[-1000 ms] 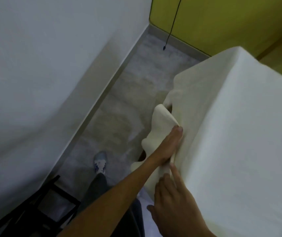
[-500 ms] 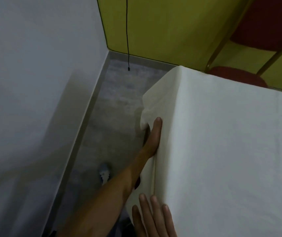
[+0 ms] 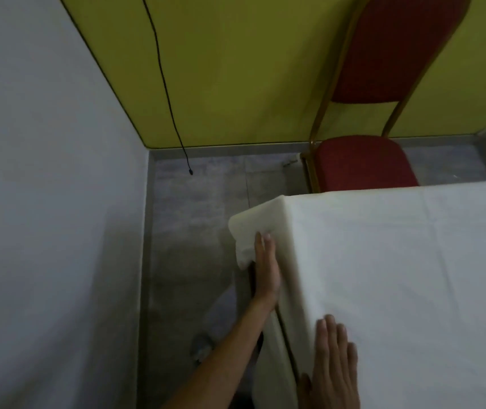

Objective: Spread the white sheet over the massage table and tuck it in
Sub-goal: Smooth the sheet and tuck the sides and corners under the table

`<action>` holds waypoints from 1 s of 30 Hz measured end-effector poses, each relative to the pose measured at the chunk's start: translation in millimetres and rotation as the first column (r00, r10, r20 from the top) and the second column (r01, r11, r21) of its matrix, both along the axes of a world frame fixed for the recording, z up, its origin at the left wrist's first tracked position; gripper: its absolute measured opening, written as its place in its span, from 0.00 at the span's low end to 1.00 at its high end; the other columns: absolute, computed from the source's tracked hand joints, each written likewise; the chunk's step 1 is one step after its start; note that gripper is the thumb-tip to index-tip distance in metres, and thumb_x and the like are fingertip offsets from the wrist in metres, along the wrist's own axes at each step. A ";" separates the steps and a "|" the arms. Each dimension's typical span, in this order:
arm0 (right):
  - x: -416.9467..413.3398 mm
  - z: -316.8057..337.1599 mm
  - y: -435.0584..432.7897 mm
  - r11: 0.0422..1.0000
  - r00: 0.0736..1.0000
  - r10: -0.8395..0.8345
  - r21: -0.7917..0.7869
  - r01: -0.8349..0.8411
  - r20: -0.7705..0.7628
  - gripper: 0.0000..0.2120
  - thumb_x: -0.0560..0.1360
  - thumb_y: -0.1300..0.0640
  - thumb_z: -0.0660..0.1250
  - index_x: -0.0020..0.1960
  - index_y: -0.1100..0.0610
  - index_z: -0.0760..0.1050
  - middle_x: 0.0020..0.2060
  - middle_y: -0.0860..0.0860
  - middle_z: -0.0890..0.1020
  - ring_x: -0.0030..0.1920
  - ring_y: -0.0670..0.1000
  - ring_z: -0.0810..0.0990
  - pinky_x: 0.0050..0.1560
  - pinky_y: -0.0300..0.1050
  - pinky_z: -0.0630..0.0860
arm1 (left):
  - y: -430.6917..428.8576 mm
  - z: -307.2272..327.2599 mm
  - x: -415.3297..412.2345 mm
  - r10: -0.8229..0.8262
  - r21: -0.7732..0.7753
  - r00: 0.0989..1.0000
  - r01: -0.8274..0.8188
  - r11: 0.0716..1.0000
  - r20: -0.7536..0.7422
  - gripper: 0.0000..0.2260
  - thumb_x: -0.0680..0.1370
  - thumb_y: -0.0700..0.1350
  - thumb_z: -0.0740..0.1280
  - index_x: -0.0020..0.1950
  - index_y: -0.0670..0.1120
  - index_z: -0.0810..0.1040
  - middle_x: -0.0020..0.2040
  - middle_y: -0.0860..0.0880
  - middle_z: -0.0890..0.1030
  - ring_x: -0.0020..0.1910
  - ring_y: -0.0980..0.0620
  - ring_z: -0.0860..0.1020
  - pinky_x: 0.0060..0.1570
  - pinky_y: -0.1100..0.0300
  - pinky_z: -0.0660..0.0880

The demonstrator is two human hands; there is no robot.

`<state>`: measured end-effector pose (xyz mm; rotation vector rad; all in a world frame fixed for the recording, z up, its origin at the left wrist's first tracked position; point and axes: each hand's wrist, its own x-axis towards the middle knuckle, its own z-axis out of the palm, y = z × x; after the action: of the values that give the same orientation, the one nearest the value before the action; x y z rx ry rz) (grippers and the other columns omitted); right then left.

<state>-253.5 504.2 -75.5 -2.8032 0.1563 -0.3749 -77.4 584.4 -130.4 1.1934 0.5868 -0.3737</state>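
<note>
The white sheet (image 3: 398,276) lies flat on top of the table and hangs down its left side. The table is hidden under it. A grey wall (image 3: 44,202) is on the left, and a yellow wall (image 3: 236,69) is at the back. The floor (image 3: 191,216) is grey. A red chair (image 3: 365,163) stands just behind the far edge of the sheet. The right hand (image 3: 333,367) lies flat on top of the sheet near the left edge, with straight fingers that grip nothing. The left hand (image 3: 265,270) presses flat on the hanging side near the far corner, its fingers straight too. A loose fold (image 3: 244,240) sticks out by its fingertips. A black cord (image 3: 162,75) hangs down the yellow wall. A shoe (image 3: 202,346) is on the floor below.
</note>
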 end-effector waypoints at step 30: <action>9.8 18.3 -36.6 0.887 0.897 -0.413 0.153 0.436 -0.158 0.31 0.80 0.43 0.55 0.70 0.67 0.73 0.71 0.62 0.73 0.76 0.60 0.63 0.73 0.57 0.62 | -65.6 96.2 100.9 -0.912 0.969 -0.332 -0.121 -0.214 -0.242 0.29 0.83 0.56 0.53 0.80 0.41 0.59 0.81 0.41 0.58 0.80 0.41 0.53 0.77 0.42 0.55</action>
<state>-243.7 467.6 -57.2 -2.5880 0.8028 -0.2678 23.5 518.8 -34.2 2.4938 -1.8029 -0.3176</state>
